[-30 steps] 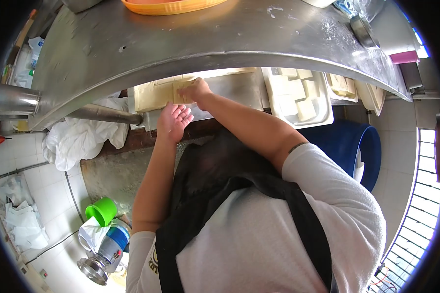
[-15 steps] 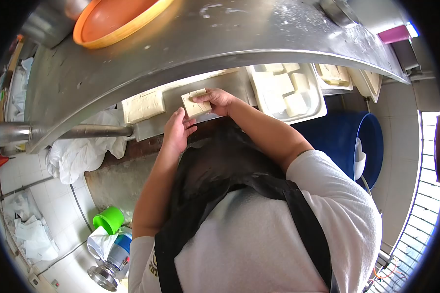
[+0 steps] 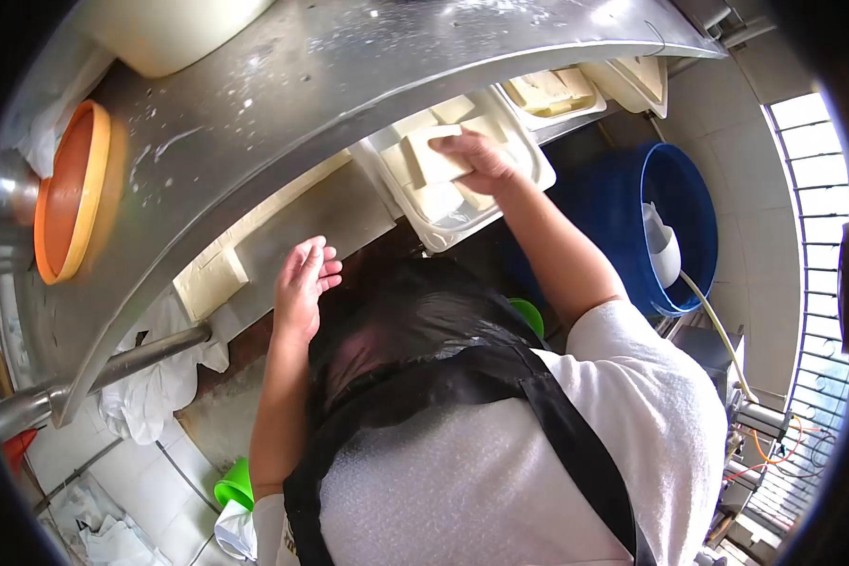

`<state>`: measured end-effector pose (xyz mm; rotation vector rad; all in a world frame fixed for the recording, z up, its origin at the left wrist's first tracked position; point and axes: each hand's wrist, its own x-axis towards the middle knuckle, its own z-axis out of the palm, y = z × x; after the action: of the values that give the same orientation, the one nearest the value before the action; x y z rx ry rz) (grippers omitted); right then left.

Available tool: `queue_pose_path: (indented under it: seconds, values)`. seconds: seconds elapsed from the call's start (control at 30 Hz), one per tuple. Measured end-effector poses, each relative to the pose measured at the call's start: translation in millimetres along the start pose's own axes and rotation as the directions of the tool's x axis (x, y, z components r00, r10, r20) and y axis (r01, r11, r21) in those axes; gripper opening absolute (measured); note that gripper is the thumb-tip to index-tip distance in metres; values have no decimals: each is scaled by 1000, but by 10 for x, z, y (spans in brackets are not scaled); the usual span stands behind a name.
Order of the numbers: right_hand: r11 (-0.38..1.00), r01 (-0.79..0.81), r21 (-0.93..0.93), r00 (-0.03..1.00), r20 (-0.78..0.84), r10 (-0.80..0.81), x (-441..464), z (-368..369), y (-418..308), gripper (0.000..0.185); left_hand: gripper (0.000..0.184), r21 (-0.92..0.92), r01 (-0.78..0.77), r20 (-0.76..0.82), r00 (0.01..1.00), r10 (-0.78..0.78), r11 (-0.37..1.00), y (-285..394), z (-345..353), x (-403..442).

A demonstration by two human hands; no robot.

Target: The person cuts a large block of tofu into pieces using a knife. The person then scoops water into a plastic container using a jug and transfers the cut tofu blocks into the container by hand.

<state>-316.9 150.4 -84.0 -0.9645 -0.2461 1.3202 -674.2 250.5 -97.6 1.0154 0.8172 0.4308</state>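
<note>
A pale block of tofu is gripped in my right hand, thumb on its top face, above the white tray. More cream-coloured blocks lie in that tray, partly covered by my hand and the held block. My left hand hovers in front of the lower metal shelf, fingers loosely bent and apart, holding nothing. On the shelf's left end sits a larger piece of tofu, partly under the upper counter.
The steel counter overhangs the shelf and carries an orange basin and a white tub. Another tray of blocks stands farther right. Beside my right arm is a blue barrel with a hose.
My right hand has carried the tofu block rightward from the shelf to over the white tray. The left hand has come away from the block. The camera view has turned.
</note>
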Motion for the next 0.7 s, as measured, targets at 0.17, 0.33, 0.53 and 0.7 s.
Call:
queue_pose_path:
  seconds: [0.17, 0.33, 0.53, 0.7]
  values:
    - [993, 10, -114, 994, -106, -23, 116, -694, -447, 37, 32, 42, 48, -49, 998, -46, 998, -155, -16, -21]
    - [857, -36, -514, 975, -204, -82, -56, -1052, -713, 44, 31, -2, 49, -79, 996, -49, 999, -190, -50, -122]
    - [142, -278, -950, 953, -291, -82, -190, -983, -848, 52, 33, 8, 70, -97, 993, -69, 997, -181, 32, -158]
    - [-333, -282, -900, 946, -203, -253, -135, -912, -464, 38, 35, 64, 59, -96, 994, -52, 996, -184, 87, -126]
